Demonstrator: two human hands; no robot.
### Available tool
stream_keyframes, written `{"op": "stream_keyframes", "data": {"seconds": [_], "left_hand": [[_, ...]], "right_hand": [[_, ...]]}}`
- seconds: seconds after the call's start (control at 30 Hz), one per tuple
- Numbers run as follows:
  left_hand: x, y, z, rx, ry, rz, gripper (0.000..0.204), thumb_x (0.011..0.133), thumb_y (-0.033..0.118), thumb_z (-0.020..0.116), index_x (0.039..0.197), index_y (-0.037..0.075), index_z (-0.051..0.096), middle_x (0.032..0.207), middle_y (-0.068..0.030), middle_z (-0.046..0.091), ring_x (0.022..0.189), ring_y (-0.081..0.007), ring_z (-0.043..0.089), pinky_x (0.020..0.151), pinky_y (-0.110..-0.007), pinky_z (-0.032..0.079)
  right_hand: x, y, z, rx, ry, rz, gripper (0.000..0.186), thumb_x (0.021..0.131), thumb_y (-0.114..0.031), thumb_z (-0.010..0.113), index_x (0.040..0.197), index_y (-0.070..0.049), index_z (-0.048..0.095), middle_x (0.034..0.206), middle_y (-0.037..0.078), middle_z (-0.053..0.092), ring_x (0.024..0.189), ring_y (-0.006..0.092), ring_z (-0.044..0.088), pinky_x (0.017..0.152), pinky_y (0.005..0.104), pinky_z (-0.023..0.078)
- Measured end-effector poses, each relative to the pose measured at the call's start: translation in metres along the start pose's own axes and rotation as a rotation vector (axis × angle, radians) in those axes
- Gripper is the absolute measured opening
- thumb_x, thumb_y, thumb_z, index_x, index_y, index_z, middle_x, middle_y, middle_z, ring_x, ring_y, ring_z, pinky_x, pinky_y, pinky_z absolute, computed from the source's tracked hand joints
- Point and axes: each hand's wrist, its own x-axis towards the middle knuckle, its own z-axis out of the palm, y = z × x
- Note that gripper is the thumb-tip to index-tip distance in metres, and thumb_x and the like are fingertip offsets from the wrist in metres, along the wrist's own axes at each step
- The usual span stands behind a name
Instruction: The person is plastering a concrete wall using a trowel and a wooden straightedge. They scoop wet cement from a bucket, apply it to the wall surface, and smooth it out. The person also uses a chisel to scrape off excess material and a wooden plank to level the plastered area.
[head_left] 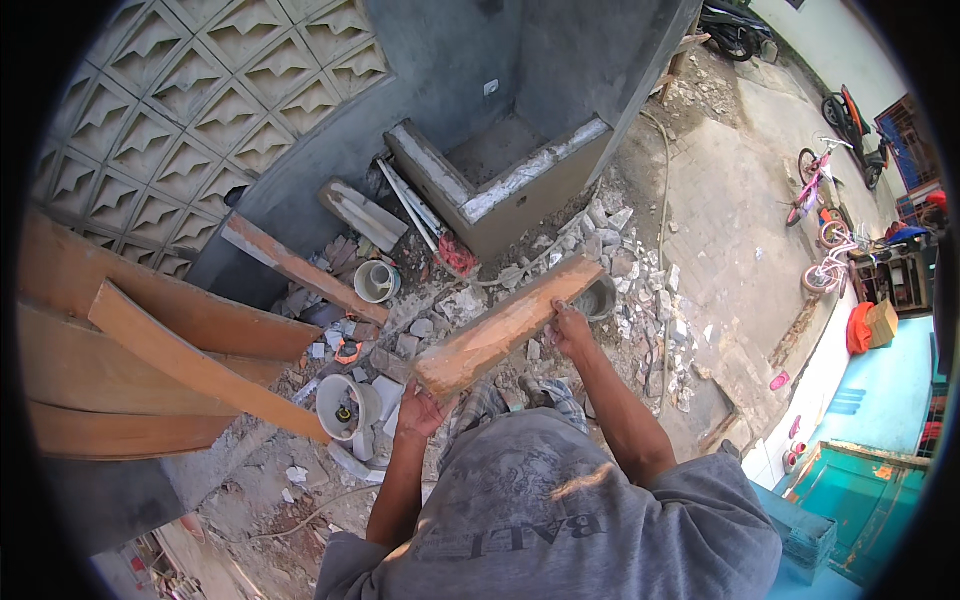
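A short, thick wooden board (505, 325), orange-brown with a pale worn face, is held slantwise in front of my body, its right end farther away. My left hand (422, 410) grips the board's near left end from below, with some of its fingers hidden. Close to the far right end, my right hand (572, 332) has its fingers on the lower edge and the thumb on the face. Behind that end, a grey bucket (598, 300) is partly covered by the board. Near my left hand stands a white bucket (345, 408) with a small black and yellow object inside.
Broken rubble (625, 265) covers the ground ahead. Beyond it stands a low plastered wall (535, 180). Long wooden planks (210, 360) lean at left, near a smaller white pail (376, 282). A hose (665, 200) runs across the right side, with children's bicycles (828, 250) farther off.
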Motion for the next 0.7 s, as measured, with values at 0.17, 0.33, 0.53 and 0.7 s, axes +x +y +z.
{"op": "stream_keyframes", "data": {"seconds": [0.17,0.33,0.53,0.7], "left_hand": [[-0.013,0.032,0.003,0.172,0.143,0.083,0.082,0.094,0.065,0.056,0.151,0.007,0.042,0.137,-0.0183,0.06,0.125,-0.045,0.058,0.103,-0.062,0.048],[-0.017,0.035,0.091,1.589,0.306,0.715,0.076,0.086,0.041,0.074,0.148,0.005,0.048,0.14,-0.0198,0.058,0.127,-0.0392,0.057,0.11,-0.053,0.042],[0.077,0.035,0.171,2.241,0.074,1.076,0.063,0.078,0.017,0.079,0.136,0.003,0.059,0.137,-0.0213,0.06,0.128,-0.0365,0.056,0.107,-0.046,0.044],[0.194,0.047,0.225,2.284,0.144,1.005,0.045,0.085,0.01,0.068,0.128,0.002,0.064,0.112,-0.0207,0.071,0.1,-0.0403,0.07,0.087,-0.051,0.056]], "right_hand": [[0.005,-0.04,0.002,-0.111,0.17,-0.205,0.02,0.103,-0.032,0.059,0.111,-0.014,0.061,0.092,-0.002,0.062,0.078,0.0114,0.058,0.063,0.0306,0.049],[0.022,-0.059,0.022,-0.23,0.345,-0.336,0.025,0.102,-0.029,0.06,0.112,-0.005,0.059,0.093,0.006,0.064,0.078,0.0169,0.063,0.06,0.0337,0.054],[0.076,-0.11,0.093,-0.243,0.31,-0.385,0.028,0.1,-0.022,0.062,0.108,0.005,0.056,0.088,0.016,0.065,0.06,0.0229,0.066,0.044,0.0352,0.057],[0.155,-0.16,0.129,-0.251,0.25,-0.4,0.034,0.1,-0.022,0.062,0.111,0.007,0.049,0.079,0.018,0.067,0.049,0.0243,0.065,0.042,0.0339,0.056]]}}
